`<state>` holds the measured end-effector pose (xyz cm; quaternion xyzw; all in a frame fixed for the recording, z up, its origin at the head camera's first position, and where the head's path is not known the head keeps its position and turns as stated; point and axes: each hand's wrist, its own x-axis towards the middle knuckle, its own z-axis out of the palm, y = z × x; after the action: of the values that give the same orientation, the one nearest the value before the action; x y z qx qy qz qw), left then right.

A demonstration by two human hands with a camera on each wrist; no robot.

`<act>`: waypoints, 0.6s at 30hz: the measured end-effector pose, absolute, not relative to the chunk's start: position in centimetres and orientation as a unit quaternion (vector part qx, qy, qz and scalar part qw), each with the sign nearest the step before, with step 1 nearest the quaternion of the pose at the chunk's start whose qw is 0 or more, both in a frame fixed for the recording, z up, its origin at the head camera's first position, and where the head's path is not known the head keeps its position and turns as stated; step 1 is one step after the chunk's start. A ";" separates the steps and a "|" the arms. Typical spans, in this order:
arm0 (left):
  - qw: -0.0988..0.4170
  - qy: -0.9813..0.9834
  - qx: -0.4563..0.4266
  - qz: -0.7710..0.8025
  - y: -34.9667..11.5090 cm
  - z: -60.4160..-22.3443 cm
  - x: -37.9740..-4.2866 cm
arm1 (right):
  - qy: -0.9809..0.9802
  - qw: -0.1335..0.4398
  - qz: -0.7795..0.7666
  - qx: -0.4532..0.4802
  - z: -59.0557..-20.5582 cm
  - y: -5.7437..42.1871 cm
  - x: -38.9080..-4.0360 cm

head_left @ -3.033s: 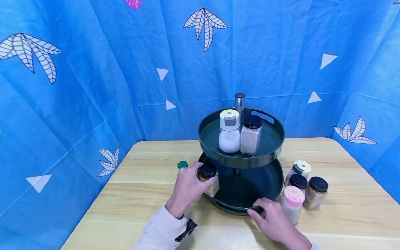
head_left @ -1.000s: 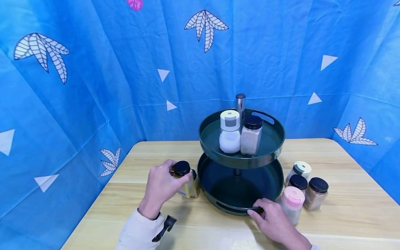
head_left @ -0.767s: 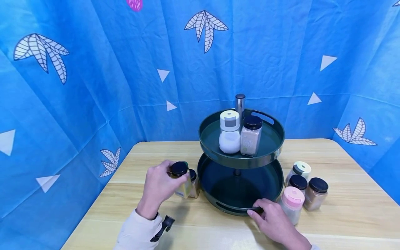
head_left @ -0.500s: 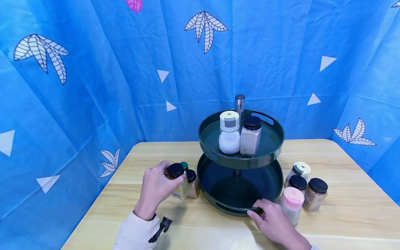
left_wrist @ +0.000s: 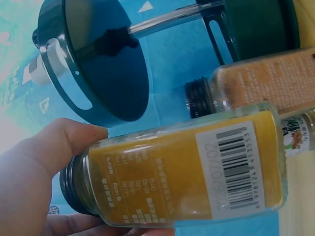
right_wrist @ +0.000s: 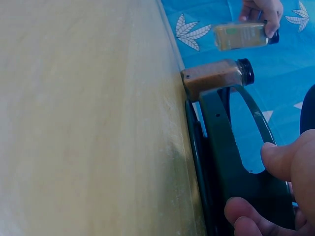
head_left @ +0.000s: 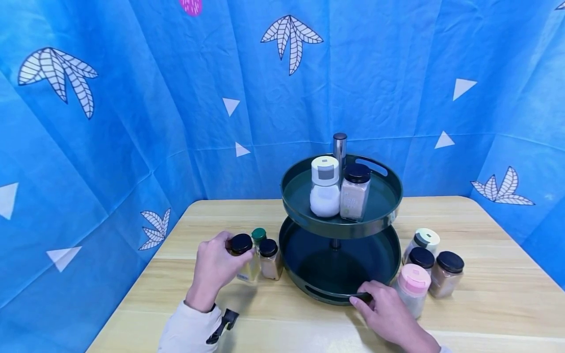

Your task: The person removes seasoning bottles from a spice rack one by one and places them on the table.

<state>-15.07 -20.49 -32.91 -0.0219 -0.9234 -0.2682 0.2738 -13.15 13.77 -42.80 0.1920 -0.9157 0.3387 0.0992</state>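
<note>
My left hand (head_left: pixel 215 264) grips yellow jar (left_wrist: pixel 182 172), upright, left of lower tray (head_left: pixel 340 267); right hand (head_left: pixel 385 308) grips tray's near side.

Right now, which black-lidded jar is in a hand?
The yellow jar, gripped by the left hand; the other black-lidded jars stand on the table or the upper tray.
</note>
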 end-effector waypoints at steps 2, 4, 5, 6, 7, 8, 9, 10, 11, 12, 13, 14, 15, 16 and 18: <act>0.272 -0.924 -0.019 -0.269 -20.6 -33.1 -15.2 | -0.917 0.098 0.337 0.191 -42.8 13.8 -13.2; 0.270 -0.924 -0.017 -0.271 -20.7 -33.3 -15.4 | -0.917 0.097 0.337 0.191 -42.7 13.8 -13.2; 0.269 -0.924 -0.016 -0.272 -20.8 -33.4 -15.4 | -0.917 0.096 0.336 0.191 -42.7 13.8 -13.2; 0.268 -0.924 -0.015 -0.272 -20.8 -33.6 -15.5 | -0.917 0.095 0.336 0.190 -42.7 13.8 -13.2; 0.266 -0.925 -0.013 -0.272 -20.9 -33.7 -15.6 | -0.917 0.094 0.337 0.190 -42.7 13.8 -13.2; 0.264 -0.925 -0.011 -0.273 -21.0 -33.8 -15.7 | -0.918 0.093 0.337 0.189 -42.7 13.8 -13.2; 0.262 -0.926 -0.010 -0.273 -21.0 -34.0 -15.8 | -0.918 0.091 0.337 0.189 -42.7 13.8 -13.2; 0.259 -0.926 -0.008 -0.273 -21.1 -34.1 -15.9 | -0.918 0.090 0.338 0.187 -42.6 13.8 -13.2; 0.257 -0.927 -0.006 -0.273 -21.1 -34.3 -16.0 | -0.918 0.089 0.338 0.187 -42.6 13.8 -13.2; 0.254 -0.928 -0.005 -0.273 -21.1 -34.4 -16.1 | -0.918 0.089 0.338 0.187 -42.6 13.8 -13.2; 0.251 -0.929 -0.003 -0.273 -21.2 -34.5 -16.2 | -0.918 0.088 0.338 0.186 -42.6 13.8 -13.2; 0.249 -0.930 -0.001 -0.272 -21.2 -34.7 -16.3 | -0.919 0.088 0.338 0.185 -42.6 13.8 -13.2; 0.247 -0.930 0.000 -0.271 -21.2 -34.8 -16.4 | -0.919 0.088 0.338 0.185 -42.6 13.8 -13.2; 0.246 -0.931 0.002 -0.270 -21.3 -34.9 -16.5 | -0.919 0.088 0.337 0.185 -42.6 13.8 -13.2; 0.242 -0.932 0.005 -0.270 -21.3 -35.2 -16.7 | -0.919 0.089 0.337 0.186 -42.6 13.8 -13.2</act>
<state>-16.70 -21.31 -35.20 0.0055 -0.9319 -0.2697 0.2423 -13.23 13.78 -42.63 0.1863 -0.9187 0.3366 0.0893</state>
